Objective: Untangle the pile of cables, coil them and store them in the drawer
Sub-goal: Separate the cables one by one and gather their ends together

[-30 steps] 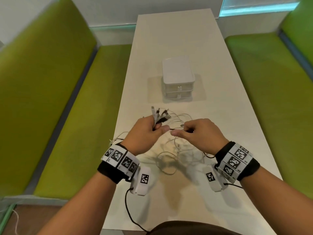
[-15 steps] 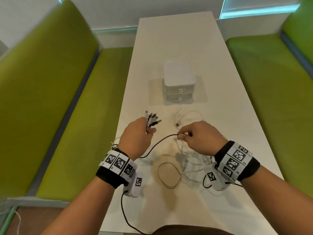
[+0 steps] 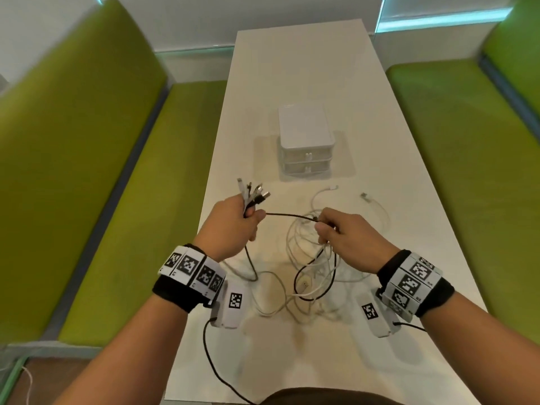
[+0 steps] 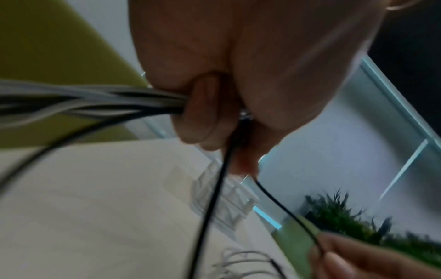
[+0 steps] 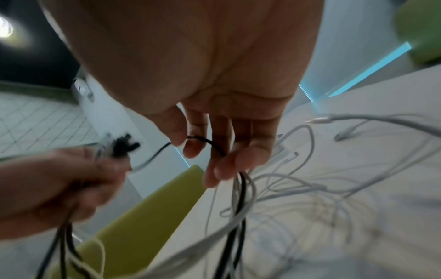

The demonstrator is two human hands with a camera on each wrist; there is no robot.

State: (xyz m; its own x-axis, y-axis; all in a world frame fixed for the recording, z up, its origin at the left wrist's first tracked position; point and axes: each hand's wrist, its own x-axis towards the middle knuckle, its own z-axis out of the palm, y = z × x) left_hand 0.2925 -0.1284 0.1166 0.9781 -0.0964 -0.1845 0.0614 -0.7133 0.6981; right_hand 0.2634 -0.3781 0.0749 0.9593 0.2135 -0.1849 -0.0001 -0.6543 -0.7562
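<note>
Two hands are up over the near end of the white table [image 3: 292,83], both busy with cables. The left hand [image 3: 230,226] is fisted around a bunch of cable ends [image 3: 252,195], black and white mixed, their plugs fanning out above the knuckles; the wrist view shows the strands running out of the closed fist. The right hand [image 3: 347,239] pinches a black cable [image 3: 289,215] between thumb and fingertips, and that cable runs nearly level across the gap to the left hand. Several white loops and a black one hang from the right hand's curled fingers [image 5: 224,166] down into the tangled pile of cables [image 3: 306,276] lying on the table beneath and between the wrists. A loose white cable [image 3: 377,206] trails off on the right side. Farther along the table stands a small white drawer unit [image 3: 305,141], its two drawers closed. Green benches [image 3: 87,141] run along both sides.
</note>
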